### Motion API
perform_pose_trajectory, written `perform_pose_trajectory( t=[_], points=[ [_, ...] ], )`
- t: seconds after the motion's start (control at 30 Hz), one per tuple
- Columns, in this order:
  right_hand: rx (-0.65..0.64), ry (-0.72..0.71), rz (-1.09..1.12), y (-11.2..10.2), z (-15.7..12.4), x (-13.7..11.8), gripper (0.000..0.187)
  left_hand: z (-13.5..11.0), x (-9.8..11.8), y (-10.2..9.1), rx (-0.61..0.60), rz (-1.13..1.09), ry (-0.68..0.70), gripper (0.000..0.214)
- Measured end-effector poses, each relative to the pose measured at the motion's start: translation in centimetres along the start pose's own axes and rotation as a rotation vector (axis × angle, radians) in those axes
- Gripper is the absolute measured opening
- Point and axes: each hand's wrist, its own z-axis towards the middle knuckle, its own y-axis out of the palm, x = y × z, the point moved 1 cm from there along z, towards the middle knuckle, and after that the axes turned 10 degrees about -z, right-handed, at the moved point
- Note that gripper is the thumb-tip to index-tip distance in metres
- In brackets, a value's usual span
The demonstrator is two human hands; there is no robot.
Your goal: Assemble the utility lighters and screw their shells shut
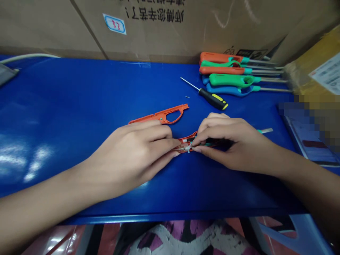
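Note:
Both my hands meet at the middle of the blue table [79, 106] over an opened orange lighter body [187, 140] with small white and metal parts showing inside. My left hand [135, 152] pinches its left end with fingers closed. Fingers of my right hand [228, 141] are curled over the rest of the lighter, whose metal tip [266, 130] sticks out to the right. A loose orange half-shell [164, 115] lies just behind my left hand.
A black and yellow screwdriver [209, 97] lies behind the hands, with a tiny screw [187, 96] near it. Several finished long lighters [231, 72], orange, green and blue, are stacked at the back right. Cardboard boxes [170, 24] line the far edge.

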Motion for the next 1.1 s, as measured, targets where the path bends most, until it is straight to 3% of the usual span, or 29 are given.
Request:
perform_pose_trajectory(
  t=[0.5,0.73,0.9,1.1],
  points=[
    [-0.001,-0.035,-0.011,0.4,0.1,0.0,0.008,-0.2,-0.2,0.5,0.009,-0.084,-0.029,0.022],
    [0.051,0.013,-0.154,0.0,0.0,-1.0,0.003,-0.1,-0.6,0.3,0.038,-0.092,-0.052,0.022],
    [0.036,0.027,-0.195,0.5,0.0,-0.9,0.020,-0.2,-0.8,-0.3,-0.007,-0.073,-0.051,0.035],
    [0.008,0.013,-0.258,1.1,0.0,-0.8,0.024,-0.3,-0.8,-1.4,-0.054,0.015,-0.093,0.025]
  ],
)
